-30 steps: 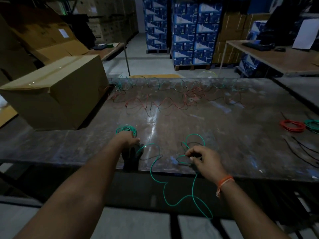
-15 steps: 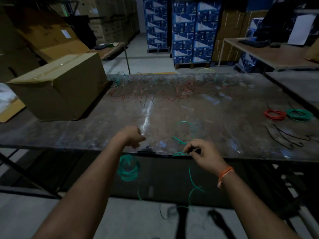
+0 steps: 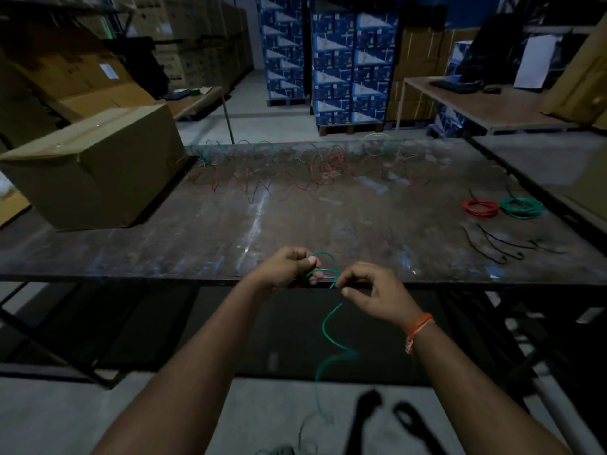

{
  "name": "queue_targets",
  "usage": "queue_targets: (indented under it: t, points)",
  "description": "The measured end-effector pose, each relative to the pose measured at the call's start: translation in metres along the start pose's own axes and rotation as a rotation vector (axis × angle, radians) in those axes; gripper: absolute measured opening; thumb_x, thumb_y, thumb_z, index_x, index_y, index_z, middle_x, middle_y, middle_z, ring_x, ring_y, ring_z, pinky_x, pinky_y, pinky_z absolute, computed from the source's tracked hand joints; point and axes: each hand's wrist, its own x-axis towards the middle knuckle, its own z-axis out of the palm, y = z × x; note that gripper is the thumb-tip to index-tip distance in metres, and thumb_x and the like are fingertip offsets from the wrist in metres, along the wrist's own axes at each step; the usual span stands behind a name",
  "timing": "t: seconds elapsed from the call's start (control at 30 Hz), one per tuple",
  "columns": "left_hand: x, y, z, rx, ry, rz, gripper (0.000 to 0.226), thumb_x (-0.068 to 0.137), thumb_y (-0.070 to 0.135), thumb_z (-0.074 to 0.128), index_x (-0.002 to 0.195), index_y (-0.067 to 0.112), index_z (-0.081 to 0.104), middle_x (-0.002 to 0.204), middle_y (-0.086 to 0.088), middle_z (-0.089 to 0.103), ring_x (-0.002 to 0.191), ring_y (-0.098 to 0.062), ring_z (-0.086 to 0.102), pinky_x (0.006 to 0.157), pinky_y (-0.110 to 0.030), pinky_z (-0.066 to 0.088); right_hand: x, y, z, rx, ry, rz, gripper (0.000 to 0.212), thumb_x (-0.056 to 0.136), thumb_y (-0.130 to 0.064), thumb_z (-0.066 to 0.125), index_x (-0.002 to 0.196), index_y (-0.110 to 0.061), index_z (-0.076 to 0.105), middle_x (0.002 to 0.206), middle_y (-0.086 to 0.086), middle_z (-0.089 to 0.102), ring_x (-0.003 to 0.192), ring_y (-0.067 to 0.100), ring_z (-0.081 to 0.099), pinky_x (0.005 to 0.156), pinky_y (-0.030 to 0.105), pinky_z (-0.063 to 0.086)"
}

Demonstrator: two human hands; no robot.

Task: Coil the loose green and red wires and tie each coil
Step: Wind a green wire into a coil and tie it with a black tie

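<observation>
At the table's near edge my left hand (image 3: 285, 267) grips a small bunch of green wire loops (image 3: 321, 271). My right hand (image 3: 371, 292) pinches the same green wire just right of the loops. From that pinch the free tail (image 3: 328, 336) hangs down below the table edge toward the floor. Loose red and green wires (image 3: 295, 174) lie tangled across the far part of the dark table (image 3: 197, 238). A finished red coil (image 3: 479, 207) and a green coil (image 3: 521, 206) rest at the right side.
A large cardboard box (image 3: 95, 169) stands on the table's left end. Several black ties (image 3: 499, 246) lie near the right front, below the finished coils. Another table (image 3: 486, 106) and stacked blue cartons (image 3: 341, 60) stand behind. Dark footwear (image 3: 387, 412) shows on the floor.
My left hand moved right with the green loops, from below the table edge up beside my right hand. The hanging tail has grown shorter and swung under my right hand.
</observation>
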Motion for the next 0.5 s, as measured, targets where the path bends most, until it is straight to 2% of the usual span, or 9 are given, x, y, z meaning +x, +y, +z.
queue_targets:
  t: [0.07,0.13,0.23,0.3,0.37,0.43,0.5]
  points:
    - [-0.008,0.01,0.006,-0.033,-0.076,0.011,0.025,0.108,0.014,0.041,0.092,0.007,0.059,0.081,-0.011,0.069,0.062,-0.012,0.066,0.061,-0.02,0.054,0.002,0.0,-0.001,0.086,0.048,0.093,0.029,0.085,0.006,0.065,0.085,-0.022,0.071,0.085,-0.007,0.069,0.079,0.002,0.066,0.076,0.022,0.053]
    - [-0.013,0.014,0.01,-0.022,-0.116,0.031,0.025,0.109,0.016,0.038,0.095,0.006,0.056,0.079,-0.011,0.067,0.06,-0.013,0.065,0.058,-0.02,0.051,0.008,0.0,0.001,0.153,0.114,0.162,0.034,0.087,0.01,0.059,0.084,-0.023,0.067,0.082,-0.005,0.067,0.073,0.007,0.067,0.074,0.034,0.056]
    - [-0.014,0.017,0.011,-0.121,-0.138,0.07,0.027,0.108,0.02,0.038,0.092,0.009,0.056,0.06,0.0,0.049,0.048,-0.011,0.041,0.051,-0.023,0.034,0.02,0.001,0.003,0.26,0.249,0.235,0.033,0.091,0.007,0.059,0.085,-0.025,0.059,0.078,-0.006,0.062,0.068,0.012,0.066,0.074,0.044,0.057]
    - [-0.015,0.019,0.01,-0.274,-0.17,0.067,0.028,0.107,0.02,0.039,0.09,0.008,0.057,0.054,0.006,0.034,0.045,-0.007,0.025,0.051,-0.023,0.029,0.029,-0.001,0.005,0.332,0.311,0.263,0.028,0.092,0.004,0.063,0.088,-0.022,0.057,0.078,-0.005,0.061,0.068,0.009,0.065,0.074,0.043,0.058]
    - [-0.017,0.024,0.01,-0.406,-0.226,0.046,0.028,0.105,0.022,0.04,0.089,0.008,0.057,0.051,0.009,0.026,0.046,-0.008,0.015,0.05,-0.023,0.023,0.036,-0.003,0.008,0.408,0.344,0.268,0.024,0.093,0.002,0.064,0.088,-0.02,0.058,0.076,-0.005,0.061,0.068,0.01,0.064,0.072,0.04,0.057]
    - [-0.016,0.029,0.011,-0.517,-0.278,0.041,0.027,0.102,0.024,0.041,0.089,0.008,0.057,0.049,0.01,0.025,0.046,-0.008,0.012,0.048,-0.024,0.015,0.042,-0.005,0.012,0.508,0.364,0.282,0.019,0.095,0.0,0.063,0.088,-0.017,0.06,0.073,-0.006,0.061,0.067,0.01,0.06,0.067,0.034,0.052]
    - [-0.013,0.033,0.012,-0.601,-0.297,0.065,0.024,0.101,0.024,0.041,0.089,0.009,0.055,0.049,0.011,0.026,0.042,-0.005,0.015,0.046,-0.023,0.013,0.047,-0.009,0.017,0.568,0.348,0.295,0.013,0.099,-0.006,0.06,0.091,-0.015,0.064,0.077,-0.004,0.064,0.071,0.009,0.058,0.068,0.03,0.048]
